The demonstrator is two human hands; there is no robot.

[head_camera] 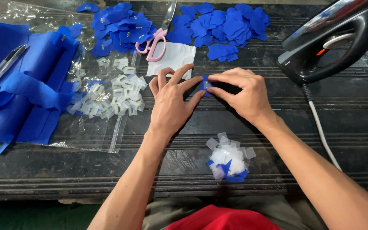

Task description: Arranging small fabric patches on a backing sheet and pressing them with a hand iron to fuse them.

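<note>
Both my hands meet over the dark wooden table (64, 174). Between their fingertips sits a small blue felt piece (205, 84) with a tiny pale label on it. My left hand (171, 100) pinches its left side with thumb and forefinger, the other fingers spread. My right hand (241, 93) presses on its right side, fingers curled over it. Just below my hands lies a small heap of clear plastic squares and blue scraps (228, 159).
A black iron (333, 38) with a white cord (320, 127) stands at right. Pink-handled scissors (156, 40) lie between two piles of blue felt pieces (122, 27) (226, 25). Left: folded blue felt (22, 98), a pen (1, 68), small labels (116, 93) on a clear bag.
</note>
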